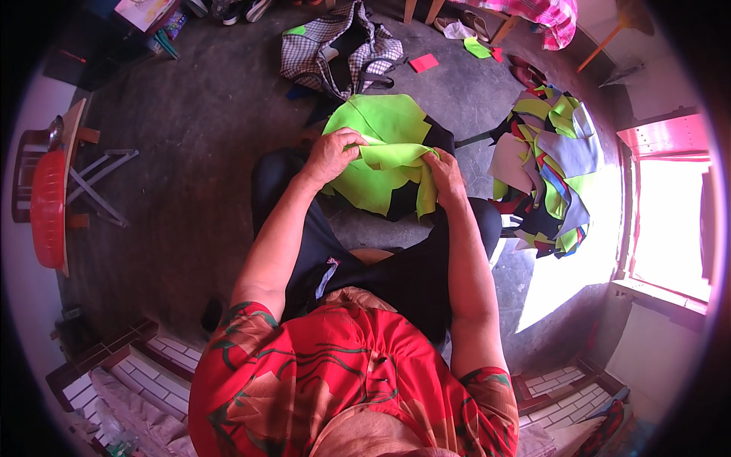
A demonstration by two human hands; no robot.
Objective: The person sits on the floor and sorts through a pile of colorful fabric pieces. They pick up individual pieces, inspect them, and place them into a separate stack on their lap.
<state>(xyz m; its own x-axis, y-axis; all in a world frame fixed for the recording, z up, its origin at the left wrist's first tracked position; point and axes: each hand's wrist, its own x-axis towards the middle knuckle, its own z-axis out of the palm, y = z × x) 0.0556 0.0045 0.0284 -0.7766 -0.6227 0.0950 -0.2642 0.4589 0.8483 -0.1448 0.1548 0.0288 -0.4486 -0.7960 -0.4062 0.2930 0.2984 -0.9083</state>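
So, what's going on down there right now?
A seated person is holding a raised flap of green cloth between the left hand and right hand. More green and black pieces lie beneath it; whether the flap is joined to them I can't tell. To the right is a heap of mixed scraps, and a checked bag lies on the floor ahead.
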